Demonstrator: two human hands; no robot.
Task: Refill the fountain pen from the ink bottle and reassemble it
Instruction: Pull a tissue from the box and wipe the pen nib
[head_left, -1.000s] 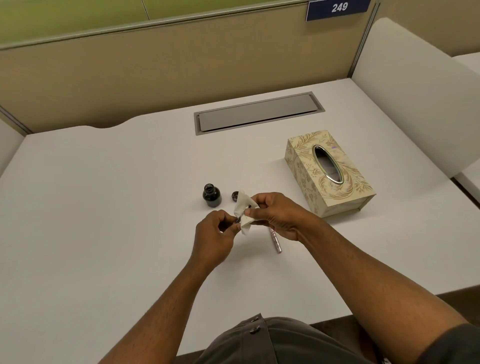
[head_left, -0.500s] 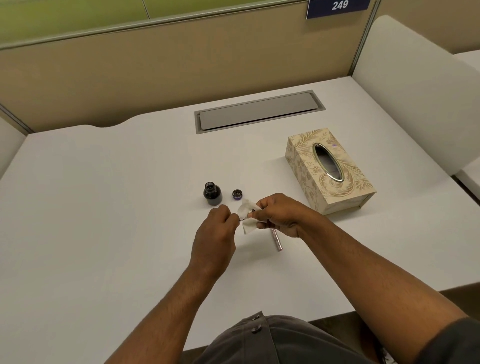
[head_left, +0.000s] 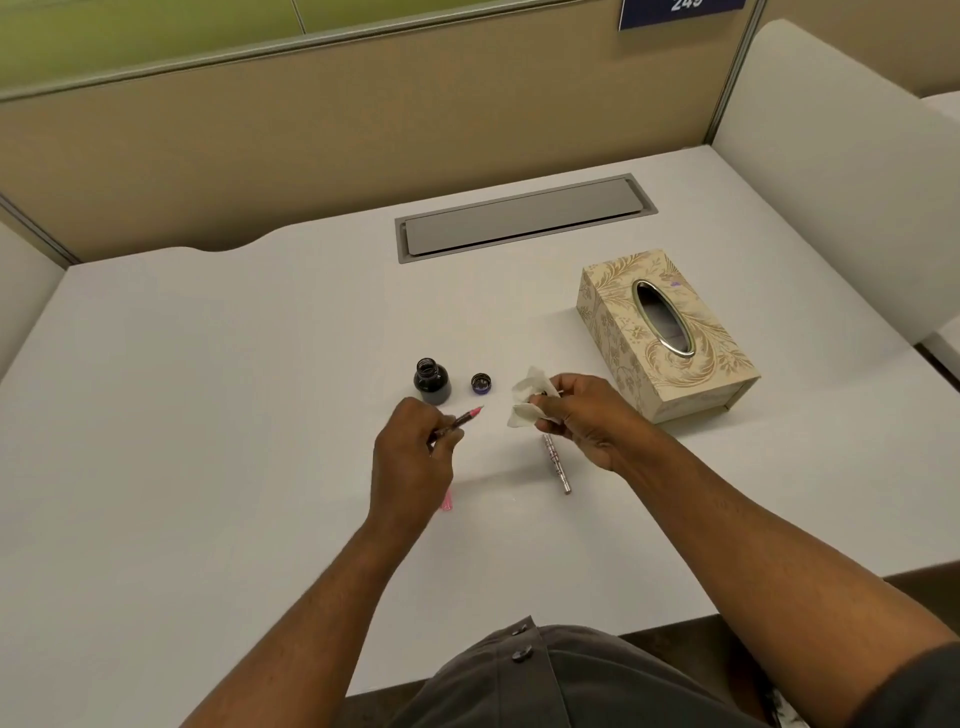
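Observation:
My left hand (head_left: 413, 462) grips the pen's front section (head_left: 464, 419), its pink nib end pointing up and right toward the bottle cap. A pink part (head_left: 446, 500) shows below that hand on the desk. The open ink bottle (head_left: 431, 382) stands just beyond my left hand, with its cap (head_left: 481, 383) lying beside it on the right. My right hand (head_left: 582, 421) pinches a crumpled white tissue (head_left: 527, 402). A silver patterned pen barrel (head_left: 557, 463) lies on the desk under my right hand.
A patterned beige tissue box (head_left: 670, 338) sits to the right of my right hand. A grey cable hatch (head_left: 519, 218) is set into the white desk (head_left: 208, 389) farther back. Beige partition walls close the back and a white panel the right side.
My hands were together, with the tissue wrapped round the pen's tip. They have drawn apart: the left took the pen section leftward, the right kept the tissue.

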